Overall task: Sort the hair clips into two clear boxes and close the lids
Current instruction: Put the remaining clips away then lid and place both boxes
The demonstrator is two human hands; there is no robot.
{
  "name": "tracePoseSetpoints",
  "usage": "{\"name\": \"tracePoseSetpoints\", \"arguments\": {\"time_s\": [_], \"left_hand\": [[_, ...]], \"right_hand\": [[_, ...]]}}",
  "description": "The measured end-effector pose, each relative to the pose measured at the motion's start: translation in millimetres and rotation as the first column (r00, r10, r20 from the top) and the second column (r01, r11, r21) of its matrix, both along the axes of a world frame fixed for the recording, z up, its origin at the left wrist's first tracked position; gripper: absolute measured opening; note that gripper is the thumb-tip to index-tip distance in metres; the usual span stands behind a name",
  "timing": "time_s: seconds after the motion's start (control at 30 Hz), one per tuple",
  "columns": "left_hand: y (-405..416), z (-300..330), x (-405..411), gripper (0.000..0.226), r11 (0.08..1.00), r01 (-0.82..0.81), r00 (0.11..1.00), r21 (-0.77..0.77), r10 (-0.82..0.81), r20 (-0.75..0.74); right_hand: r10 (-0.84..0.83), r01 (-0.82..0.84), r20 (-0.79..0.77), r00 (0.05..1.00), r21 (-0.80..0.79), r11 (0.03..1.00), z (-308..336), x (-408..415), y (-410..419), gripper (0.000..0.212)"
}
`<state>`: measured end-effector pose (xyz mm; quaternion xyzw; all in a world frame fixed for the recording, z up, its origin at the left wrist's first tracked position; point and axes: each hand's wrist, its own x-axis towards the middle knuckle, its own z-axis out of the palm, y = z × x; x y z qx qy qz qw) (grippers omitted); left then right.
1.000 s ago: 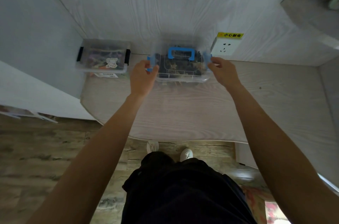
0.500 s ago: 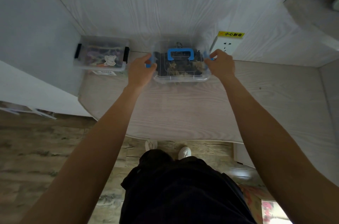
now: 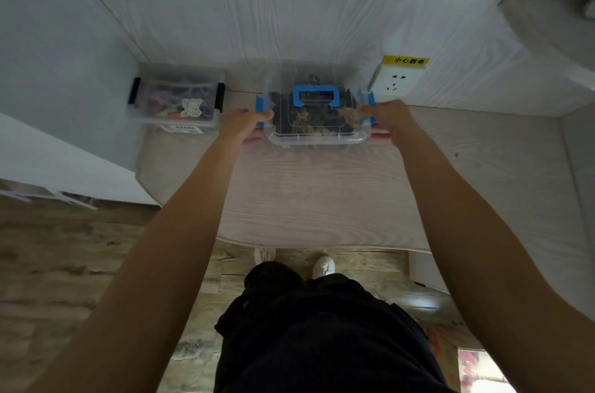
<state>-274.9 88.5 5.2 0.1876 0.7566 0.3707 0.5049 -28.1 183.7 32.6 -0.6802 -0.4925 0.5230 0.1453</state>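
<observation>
A clear box with a blue handle and blue side latches (image 3: 315,131) stands at the back of the pale wooden desk (image 3: 322,199), against the wall. Its lid is on, and dark and tan hair clips show through it. My left hand (image 3: 240,127) grips its left end and my right hand (image 3: 389,120) grips its right end. A second clear box with black latches (image 3: 175,99) stands to the left in the corner, lid on, with light-coloured clips and a white sticker visible.
A white wall socket (image 3: 394,83) with a yellow warning label (image 3: 405,60) sits just right of the blue box. A barcode label (image 3: 182,129) lies in front of the black-latched box. A side wall rises at the desk's right end.
Both hands have pushed the blue-latched box back toward the wall. It sits a little farther from me than a second ago. The black-latched box has not moved.
</observation>
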Motion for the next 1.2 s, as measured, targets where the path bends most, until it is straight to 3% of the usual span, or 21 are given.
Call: {"name": "tracePoseSetpoints", "arguments": {"time_s": [0.07, 0.13, 0.2, 0.27, 0.4, 0.5, 0.63, 0.7, 0.8, 0.87, 1.2], "left_hand": [[0.8, -0.7, 6.5, 0.031, 0.997, 0.002, 0.997, 0.071, 0.003, -0.072], [0.4, -3.6, 13.2, 0.013, 0.991, 0.065, 0.956, 0.114, -0.029, -0.291], [-2.7, -2.9, 19.2, 0.029, 0.98, 0.182, 0.836, 0.075, -0.114, -0.537], [-5.7, -3.0, 23.9, 0.04, 0.966, 0.257, 0.707, 0.024, -0.172, -0.686], [-6.7, 4.2, 33.6, 0.035, 0.935, 0.333, 0.438, -0.124, -0.27, -0.858], [-6.9, 8.9, 32.8, 0.037, 0.92, 0.348, 0.362, -0.177, -0.307, -0.88], [-10.1, 9.4, 20.7, 0.037, 0.904, 0.392, 0.359, -0.17, -0.321, -0.876], [-16.8, 10.7, 4.2, 0.036, 0.912, 0.385, 0.369, -0.142, -0.294, -0.882], [-29.0, 8.8, -21.7, 0.04, 0.918, 0.361, 0.269, -0.165, -0.272, -0.924], [-37.8, 6.1, -32.2, 0.048, 0.912, 0.358, 0.255, -0.199, -0.3, -0.919], [-51.6, 6.1, -51.3, 0.063, 0.877, 0.415, 0.414, -0.241, -0.418, -0.809]], "right_hand": [[0.012, -0.035, 0.134, 0.991, 0.165, 0.986, -6.4, -5.7, -7.6, 0.037], [0.046, -0.17, 0.388, 0.92, 0.291, 0.942, -7.8, -14.1, -16.2, 0.037], [0.038, -0.25, 0.546, 0.837, 0.319, 0.914, -7.5, -22.5, -21.5, 0.037], [0.044, -0.329, 0.667, 0.744, 0.309, 0.892, -9.1, -28.9, -25.1, 0.037], [0.064, -0.458, 0.757, 0.65, 0.323, 0.828, -16.2, -30.3, -29.8, 0.03], [0.069, -0.493, 0.776, 0.627, 0.326, 0.807, -17.0, -29.4, -32.8, 0.034], [0.068, -0.429, 0.683, 0.727, 0.374, 0.822, -14.4, -25.4, -42.4, 0.041], [0.144, -0.42, 0.557, 0.818, 0.407, 0.811, -18.5, -26.2, -49.9, 0.043], [0.285, -0.393, 0.295, 0.912, 0.426, 0.815, -22.6, -43.5, -63.9, 0.053], [0.276, -0.321, 0.169, 0.946, 0.393, 0.862, -23.6, -61.7, -72.3, 0.067], [0.28, -0.292, 0.088, 0.956, 0.37, 0.882, -26.9, -93.0, -73.4, 0.067]]}}
